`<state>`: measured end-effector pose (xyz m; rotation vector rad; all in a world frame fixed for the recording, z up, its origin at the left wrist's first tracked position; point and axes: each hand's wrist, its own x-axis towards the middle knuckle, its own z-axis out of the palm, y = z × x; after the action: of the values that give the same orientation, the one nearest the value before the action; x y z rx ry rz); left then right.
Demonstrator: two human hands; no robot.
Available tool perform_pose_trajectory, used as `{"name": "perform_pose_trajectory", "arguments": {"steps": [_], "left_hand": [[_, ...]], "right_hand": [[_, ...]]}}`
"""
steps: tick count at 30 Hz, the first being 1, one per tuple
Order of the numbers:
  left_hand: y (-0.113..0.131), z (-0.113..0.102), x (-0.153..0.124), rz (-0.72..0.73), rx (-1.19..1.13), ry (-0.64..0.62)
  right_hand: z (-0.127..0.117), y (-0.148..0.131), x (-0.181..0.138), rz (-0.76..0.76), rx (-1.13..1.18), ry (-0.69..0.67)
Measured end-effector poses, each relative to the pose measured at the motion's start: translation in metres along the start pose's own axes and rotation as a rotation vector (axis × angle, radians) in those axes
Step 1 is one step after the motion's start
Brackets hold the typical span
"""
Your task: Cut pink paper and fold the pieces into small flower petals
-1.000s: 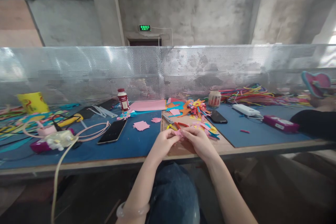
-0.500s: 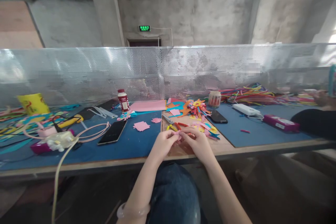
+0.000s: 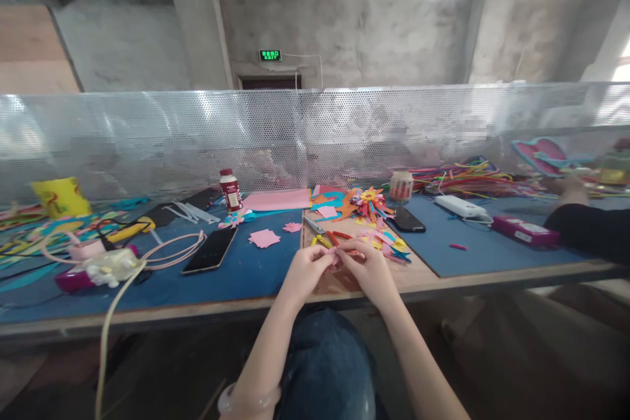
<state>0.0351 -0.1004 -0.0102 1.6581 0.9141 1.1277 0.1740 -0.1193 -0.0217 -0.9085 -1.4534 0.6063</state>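
My left hand (image 3: pixel 306 272) and my right hand (image 3: pixel 370 270) meet over the bare wooden strip of the table (image 3: pixel 344 282), near its front edge. Both pinch a small pink paper piece (image 3: pixel 336 254) between their fingertips. Just behind the hands lie scissors (image 3: pixel 319 232) with red and yellow handles. A heap of coloured paper scraps (image 3: pixel 386 241) sits to the right of the hands. A multicoloured paper flower (image 3: pixel 370 199) rests further back. Loose pink paper squares (image 3: pixel 264 237) lie on the blue mat (image 3: pixel 256 262) to the left.
A black phone (image 3: pixel 210 250) and a second phone (image 3: pixel 407 219) lie on the mat. A red-capped bottle (image 3: pixel 230 189), pink sheets (image 3: pixel 278 199), a small jar (image 3: pixel 401 185), a white power bank (image 3: pixel 460 205), a yellow cup (image 3: pixel 61 196), pink cable (image 3: pixel 162 252) and coloured strips (image 3: pixel 472 174) surround them. Another person's dark sleeve (image 3: pixel 588 230) rests at right, before the perforated metal screen (image 3: pixel 305 134).
My hands stay pinched on the pink piece and have shifted slightly toward the scissors. The other person's hand at right has moved, and the pink and blue heart shape now sits lower and flatter.
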Motion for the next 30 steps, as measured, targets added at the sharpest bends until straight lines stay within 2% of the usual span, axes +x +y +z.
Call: {"name": "perform_pose_trajectory", "arguments": {"steps": [5,14,21,25,30], "left_hand": [[0.003,0.0,-0.001,0.012,0.02,0.007],[0.012,0.0,-0.003,-0.016,-0.033,-0.036],[0.007,-0.001,-0.001,-0.082,-0.185,0.009],[0.005,-0.001,0.0,-0.109,-0.198,0.016],[0.007,-0.001,-0.002,-0.037,-0.14,0.003]], "right_hand": [[0.002,0.006,0.0,-0.045,-0.036,0.035],[0.0,0.001,-0.002,-0.066,0.039,-0.014],[0.004,0.003,-0.002,-0.198,-0.13,0.087],[0.003,0.002,-0.002,-0.139,-0.082,0.038],[0.0,0.001,0.002,-0.095,-0.084,-0.015]]}}
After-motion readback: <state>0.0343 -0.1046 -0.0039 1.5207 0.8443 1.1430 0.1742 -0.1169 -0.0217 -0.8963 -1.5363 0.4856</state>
